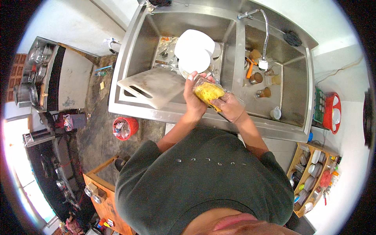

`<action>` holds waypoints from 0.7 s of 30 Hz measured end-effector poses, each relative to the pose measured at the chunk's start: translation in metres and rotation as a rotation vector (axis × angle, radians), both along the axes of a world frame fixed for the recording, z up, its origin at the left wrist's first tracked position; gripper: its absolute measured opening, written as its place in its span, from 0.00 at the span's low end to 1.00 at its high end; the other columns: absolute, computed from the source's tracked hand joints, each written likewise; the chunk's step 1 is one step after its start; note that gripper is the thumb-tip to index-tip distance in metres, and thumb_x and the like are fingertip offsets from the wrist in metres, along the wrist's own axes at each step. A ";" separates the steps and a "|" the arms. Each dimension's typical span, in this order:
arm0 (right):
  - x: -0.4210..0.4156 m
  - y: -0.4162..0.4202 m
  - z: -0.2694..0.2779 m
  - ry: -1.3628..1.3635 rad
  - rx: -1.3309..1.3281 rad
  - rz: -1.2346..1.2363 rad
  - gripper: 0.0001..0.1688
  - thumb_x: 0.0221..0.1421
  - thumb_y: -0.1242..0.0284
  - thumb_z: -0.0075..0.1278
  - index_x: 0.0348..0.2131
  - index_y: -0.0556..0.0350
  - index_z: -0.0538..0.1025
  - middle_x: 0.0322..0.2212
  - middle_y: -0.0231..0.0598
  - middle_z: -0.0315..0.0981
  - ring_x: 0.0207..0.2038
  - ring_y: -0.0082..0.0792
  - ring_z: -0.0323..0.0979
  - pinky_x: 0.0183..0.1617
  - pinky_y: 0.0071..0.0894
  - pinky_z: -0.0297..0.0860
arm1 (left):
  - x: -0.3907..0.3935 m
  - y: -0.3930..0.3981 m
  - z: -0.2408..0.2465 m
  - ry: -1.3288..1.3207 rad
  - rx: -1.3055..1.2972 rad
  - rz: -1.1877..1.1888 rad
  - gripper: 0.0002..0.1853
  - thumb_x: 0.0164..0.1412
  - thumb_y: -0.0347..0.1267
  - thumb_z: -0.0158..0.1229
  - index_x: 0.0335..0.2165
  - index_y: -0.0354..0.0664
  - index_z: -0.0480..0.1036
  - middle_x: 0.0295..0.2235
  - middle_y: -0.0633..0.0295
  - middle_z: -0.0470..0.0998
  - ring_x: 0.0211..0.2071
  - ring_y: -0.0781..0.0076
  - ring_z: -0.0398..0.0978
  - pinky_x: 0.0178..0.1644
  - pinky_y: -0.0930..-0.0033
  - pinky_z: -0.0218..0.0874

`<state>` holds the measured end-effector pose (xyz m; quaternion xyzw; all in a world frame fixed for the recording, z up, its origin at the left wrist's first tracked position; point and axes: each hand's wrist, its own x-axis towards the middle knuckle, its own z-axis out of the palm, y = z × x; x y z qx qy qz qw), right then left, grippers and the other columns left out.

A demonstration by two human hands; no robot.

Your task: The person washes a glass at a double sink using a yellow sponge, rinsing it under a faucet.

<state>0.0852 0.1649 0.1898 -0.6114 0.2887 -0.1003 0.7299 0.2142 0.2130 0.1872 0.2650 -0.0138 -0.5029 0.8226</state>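
My left hand (pixel 196 98) grips one end of a clear, box-like container (pixel 202 78), held tilted over the sink's front rim. My right hand (pixel 230 107) is closed on a yellow sponge or cloth (pixel 208 91), pressed against the container. The exact shape of the container is partly hidden by both hands. Just beyond, in the left basin (pixel 141 44), white plates (pixel 195 47) are stacked with cutlery around them. A pale cutting board (pixel 155 85) with a slot handle leans across the basin's front left corner.
The right basin (pixel 293 76) holds several dirty glasses (pixel 265 92), an orange-handled peeler (pixel 250 69) and a white cup (pixel 275 112). A flexible faucet (pixel 266 32) hangs over it. A red waste bin (pixel 134 129) stands on the floor at left; a wooden dish rack (pixel 311 176) is at right.
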 end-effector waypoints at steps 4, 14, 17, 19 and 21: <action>0.006 0.011 0.003 -0.199 0.247 -0.117 0.20 0.57 0.69 0.45 0.47 0.61 0.68 0.40 0.33 0.69 0.42 0.23 0.66 0.46 0.23 0.63 | -0.014 0.002 -0.016 0.050 -0.033 -0.039 0.27 0.56 0.52 0.45 0.40 0.38 0.64 0.35 0.55 0.70 0.40 0.59 0.69 0.49 0.56 0.60; 0.001 0.015 0.031 -0.166 -0.828 -0.087 0.19 0.53 0.77 0.45 0.46 0.65 0.67 0.44 0.47 0.68 0.46 0.42 0.67 0.52 0.34 0.62 | -0.015 -0.001 0.029 -0.135 0.016 -0.124 0.28 0.54 0.53 0.47 0.38 0.38 0.64 0.30 0.56 0.70 0.33 0.60 0.72 0.38 0.58 0.66; 0.002 0.010 0.038 -0.033 -1.090 0.097 0.21 0.49 0.79 0.45 0.45 0.66 0.68 0.44 0.54 0.67 0.47 0.49 0.66 0.50 0.39 0.63 | -0.013 0.000 0.028 -0.055 0.102 -0.131 0.27 0.55 0.52 0.46 0.40 0.39 0.63 0.30 0.56 0.71 0.31 0.60 0.73 0.37 0.59 0.67; 0.000 0.009 0.033 0.057 -1.098 0.164 0.22 0.46 0.80 0.46 0.45 0.66 0.68 0.43 0.56 0.67 0.47 0.52 0.65 0.49 0.41 0.64 | -0.010 0.000 0.028 0.009 0.159 -0.165 0.24 0.56 0.49 0.48 0.39 0.38 0.63 0.30 0.55 0.72 0.30 0.61 0.74 0.35 0.61 0.68; 0.002 0.010 0.024 0.103 -1.013 0.140 0.23 0.45 0.80 0.46 0.45 0.66 0.67 0.43 0.55 0.67 0.47 0.53 0.65 0.48 0.43 0.64 | -0.004 -0.004 0.028 0.055 0.176 -0.216 0.21 0.57 0.45 0.51 0.37 0.38 0.63 0.30 0.54 0.73 0.29 0.64 0.74 0.32 0.63 0.68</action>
